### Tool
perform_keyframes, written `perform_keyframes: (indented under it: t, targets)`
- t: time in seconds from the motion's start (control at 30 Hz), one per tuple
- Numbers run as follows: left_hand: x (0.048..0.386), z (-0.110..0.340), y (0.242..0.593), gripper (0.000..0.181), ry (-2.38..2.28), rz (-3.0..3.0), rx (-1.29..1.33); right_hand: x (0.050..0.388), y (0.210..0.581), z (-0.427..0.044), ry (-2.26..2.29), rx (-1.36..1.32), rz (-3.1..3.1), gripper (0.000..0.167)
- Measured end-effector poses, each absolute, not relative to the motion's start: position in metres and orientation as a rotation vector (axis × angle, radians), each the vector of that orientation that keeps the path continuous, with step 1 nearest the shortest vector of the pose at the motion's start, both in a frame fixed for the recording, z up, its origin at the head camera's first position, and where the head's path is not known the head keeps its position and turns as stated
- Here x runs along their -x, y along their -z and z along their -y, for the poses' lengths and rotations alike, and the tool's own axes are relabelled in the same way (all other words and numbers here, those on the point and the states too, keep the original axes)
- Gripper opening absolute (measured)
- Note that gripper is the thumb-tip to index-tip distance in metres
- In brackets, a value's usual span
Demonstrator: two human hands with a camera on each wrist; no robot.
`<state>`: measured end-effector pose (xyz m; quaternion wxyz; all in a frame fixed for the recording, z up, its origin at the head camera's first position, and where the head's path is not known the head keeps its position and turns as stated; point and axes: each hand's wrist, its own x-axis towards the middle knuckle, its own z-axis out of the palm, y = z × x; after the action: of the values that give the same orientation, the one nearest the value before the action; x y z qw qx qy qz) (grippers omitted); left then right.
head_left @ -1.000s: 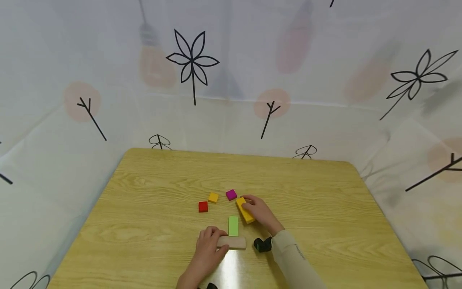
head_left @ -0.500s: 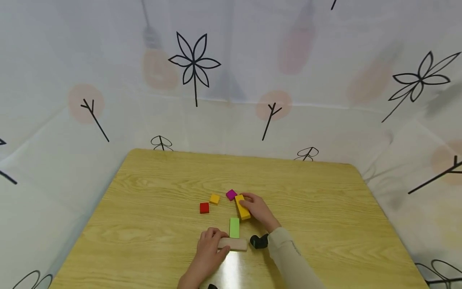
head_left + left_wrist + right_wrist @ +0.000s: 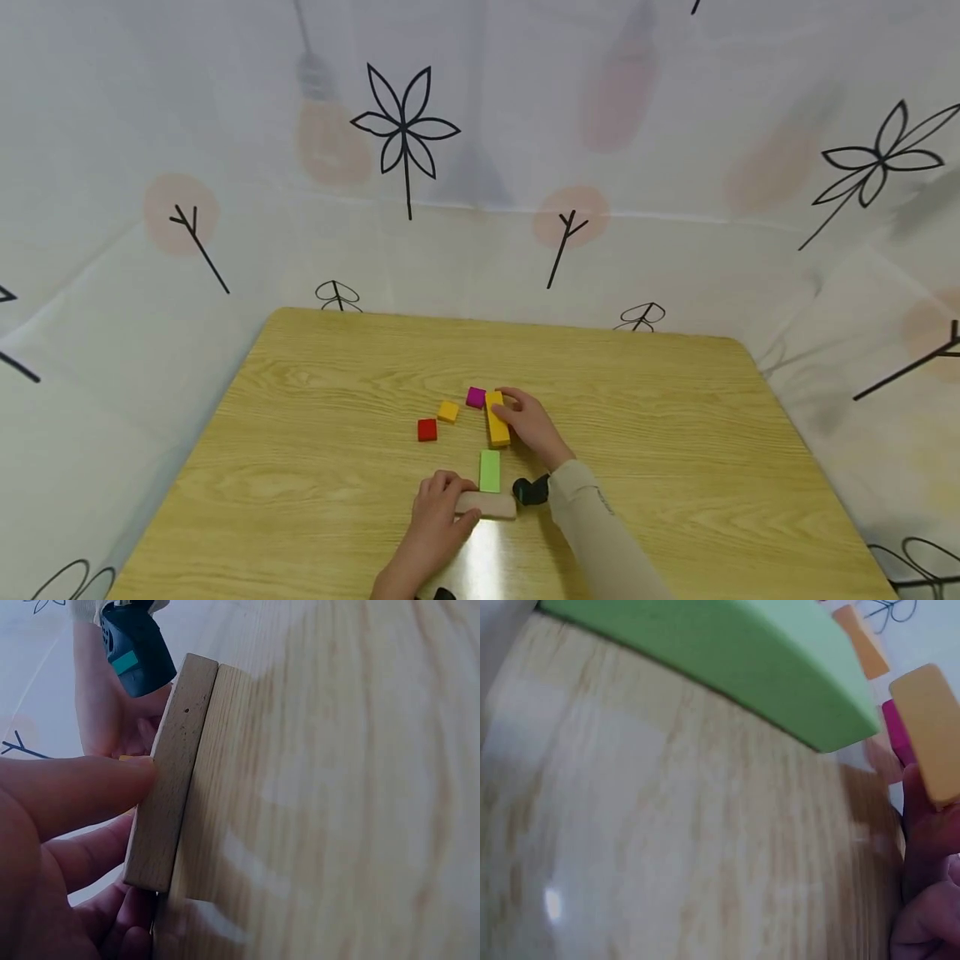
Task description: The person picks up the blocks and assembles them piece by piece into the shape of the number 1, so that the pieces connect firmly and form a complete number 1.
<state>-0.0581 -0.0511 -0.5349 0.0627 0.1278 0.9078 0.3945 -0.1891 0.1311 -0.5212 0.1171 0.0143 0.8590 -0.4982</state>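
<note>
The right hand (image 3: 529,423) grips a long yellow block (image 3: 497,419) between thumb and fingers, its far end beside a small magenta block (image 3: 476,397). In the right wrist view the yellow block (image 3: 928,733) stands in front of the magenta block (image 3: 898,733). The left hand (image 3: 432,525) holds the left part of a pale wooden block (image 3: 491,505), the thumb on its near side; the left wrist view shows the thumb against this wooden block (image 3: 172,780). A light green block (image 3: 490,472) lies just beyond the wooden one, lengthwise away from the person.
A small orange-yellow block (image 3: 447,412) and a red block (image 3: 427,430) lie left of the magenta one. A black wrist device (image 3: 531,491) is at the right cuff, near the wooden block's right end. White printed cloth (image 3: 480,250) hangs behind the table (image 3: 645,400).
The right hand has moved the yellow block left and away from the person, turning it straighter. The magenta block has shifted slightly and turned. The left hand keeps its hold.
</note>
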Motion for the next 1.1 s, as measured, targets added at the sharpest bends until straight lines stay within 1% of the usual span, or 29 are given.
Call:
perform_keyframes:
  t: [0.3,0.73,1.1]
  targets:
    - [0.058,0.053,0.533,0.025,-1.184,-2.721,-0.389,0.185,0.524,-0.129,1.432,-0.006,-2.554,0.045]
    - [0.058,0.052,0.531,0.024,-1.19,-2.73,-0.396,0.185,0.516,-0.127,1.416,0.071,-2.506,0.042]
    - [0.058,0.052,0.531,0.024,-1.171,-2.734,-0.389,0.185,0.515,-0.129,1.333,0.074,-2.529,0.042]
